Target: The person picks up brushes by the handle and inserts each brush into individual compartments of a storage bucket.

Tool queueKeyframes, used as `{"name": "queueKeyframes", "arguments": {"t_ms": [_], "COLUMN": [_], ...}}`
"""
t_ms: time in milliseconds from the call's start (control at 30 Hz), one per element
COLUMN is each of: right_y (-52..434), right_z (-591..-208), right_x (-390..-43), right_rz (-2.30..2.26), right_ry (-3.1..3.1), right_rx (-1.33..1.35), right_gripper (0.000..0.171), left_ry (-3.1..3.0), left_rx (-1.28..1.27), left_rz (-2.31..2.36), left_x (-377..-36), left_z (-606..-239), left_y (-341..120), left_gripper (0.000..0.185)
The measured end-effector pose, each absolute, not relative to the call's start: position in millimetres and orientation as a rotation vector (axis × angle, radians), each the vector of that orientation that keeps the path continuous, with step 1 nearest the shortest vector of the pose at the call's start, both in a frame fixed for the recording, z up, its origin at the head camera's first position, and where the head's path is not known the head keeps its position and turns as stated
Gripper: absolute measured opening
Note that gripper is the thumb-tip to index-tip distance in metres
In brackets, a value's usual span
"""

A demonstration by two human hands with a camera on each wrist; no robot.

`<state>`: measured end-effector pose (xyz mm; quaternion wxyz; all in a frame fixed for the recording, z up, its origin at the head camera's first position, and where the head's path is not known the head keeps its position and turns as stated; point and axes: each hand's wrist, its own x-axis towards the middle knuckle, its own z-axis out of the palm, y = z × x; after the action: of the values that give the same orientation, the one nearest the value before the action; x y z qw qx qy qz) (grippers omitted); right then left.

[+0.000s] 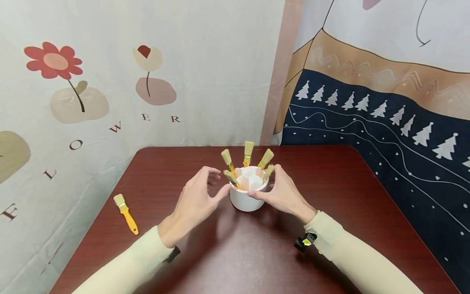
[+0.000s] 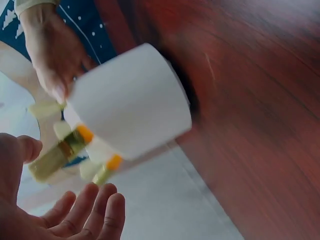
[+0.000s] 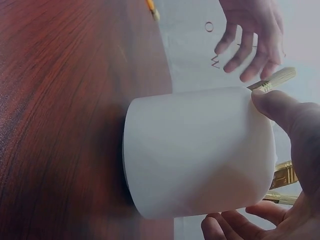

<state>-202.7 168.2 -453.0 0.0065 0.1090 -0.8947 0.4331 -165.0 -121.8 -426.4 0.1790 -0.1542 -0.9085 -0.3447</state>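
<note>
A round white organizer [image 1: 247,201] with several compartments stands on the table. Paintbrushes [image 1: 249,148] with pale bristles and orange handles stand in its outer compartments, bristles up and fanned outward. My right hand [image 1: 285,192] holds the organizer by its right side; in the right wrist view the thumb [image 3: 275,107] lies at the rim and the fingers reach round the far side. At the left, my left hand [image 1: 200,194] is held with loosely bent fingers, thumb close to the rim. The left wrist view shows this hand [image 2: 65,215] apart from the organizer, beside a brush [image 2: 52,162].
Another paintbrush [image 1: 127,216] with a yellow-orange handle lies on the left part of the dark red table [image 1: 169,163]. Behind the table hangs a pale cloth [image 1: 220,81] with flowers and letters; a navy cloth [image 1: 367,126] with white trees hangs at the right.
</note>
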Motion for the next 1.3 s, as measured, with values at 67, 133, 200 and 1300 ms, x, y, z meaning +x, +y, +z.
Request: {"name": "queueKeyframes", "arguments": {"t_ms": [67,133,200,1300], "right_y": [168.2,168.1,167.7,160.0], "right_z": [-452.7,-452.3,-452.0,-451.6], "right_x": [-202.6,-202.4,-202.2,-200.9], "right_rz": [1.354,1.344,1.328,1.239], "right_ry": [-2.801,-2.804,-2.806,-2.824], "right_rx": [0.339,0.337,0.332,0.262], "right_gripper": [0.087,0.087,0.086,0.086], "left_ry": [-2.588,-2.61,-2.635,-3.088], "left_rx": [-0.397,-0.352,-0.302,0.284], "left_rz": [-0.932,-0.889,-0.843,-0.538], "left_x": [-164.9,-165.4,-166.1,-175.0], "left_z": [-426.0,-426.5,-427.4,-472.3], "left_y": [-133.6,-147.4,-162.5,-382.5], "left_gripper": [0.046,0.045,0.044,0.068]}}
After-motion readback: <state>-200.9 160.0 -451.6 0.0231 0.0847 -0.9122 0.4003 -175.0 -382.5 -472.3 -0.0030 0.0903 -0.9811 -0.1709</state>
